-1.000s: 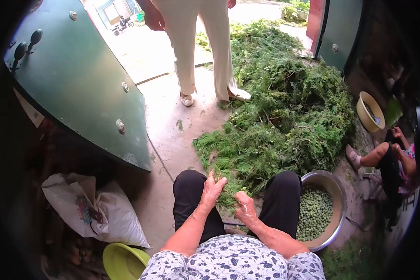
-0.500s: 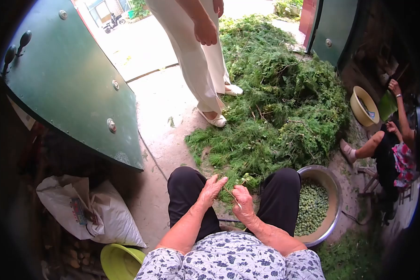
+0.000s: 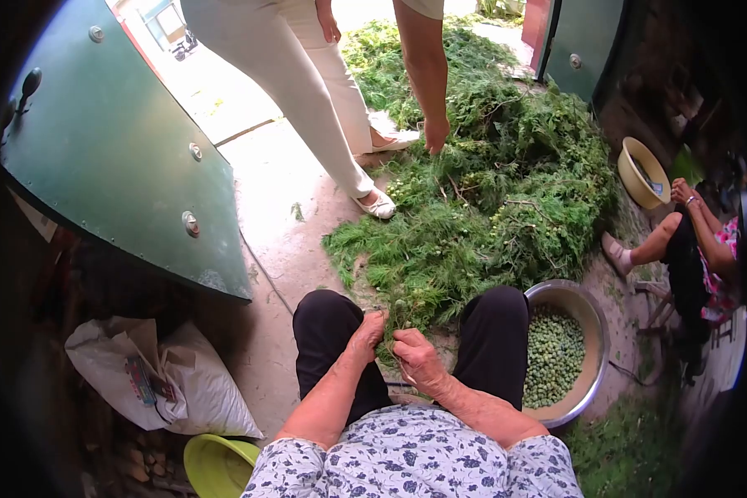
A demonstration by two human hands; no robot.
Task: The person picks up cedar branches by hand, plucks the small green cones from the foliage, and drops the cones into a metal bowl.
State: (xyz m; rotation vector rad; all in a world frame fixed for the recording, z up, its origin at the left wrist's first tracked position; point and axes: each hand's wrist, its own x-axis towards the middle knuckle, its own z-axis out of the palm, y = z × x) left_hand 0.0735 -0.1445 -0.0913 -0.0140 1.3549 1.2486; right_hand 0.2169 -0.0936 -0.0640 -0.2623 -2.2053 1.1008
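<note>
Between my knees, my left hand (image 3: pixel 369 334) is closed at the edge of a feathery green evergreen sprig (image 3: pixel 388 350). My right hand (image 3: pixel 419 358) is curled shut just beside it, with the fingers pinched against the sprig's stem. The fingertips of both hands are partly hidden. A large heap of cut evergreen branches (image 3: pixel 490 207) spreads on the floor in front of me. Right of my right knee stands a metal basin (image 3: pixel 593 332) holding many small round green berries (image 3: pixel 554 353).
Another person in white trousers (image 3: pixel 307 75) bends over the heap. At right sits a second person (image 3: pixel 710 241) near a yellow basin (image 3: pixel 631 174). A green metal door (image 3: pixel 116 158), white sack (image 3: pixel 199 378) and lime-green tub (image 3: pixel 216 465) are at left.
My hands have drawn in closer, and the left fingers have curled from stretched out. The standing person has leaned down, reaching into the heap. The seated person's raised hand has come down.
</note>
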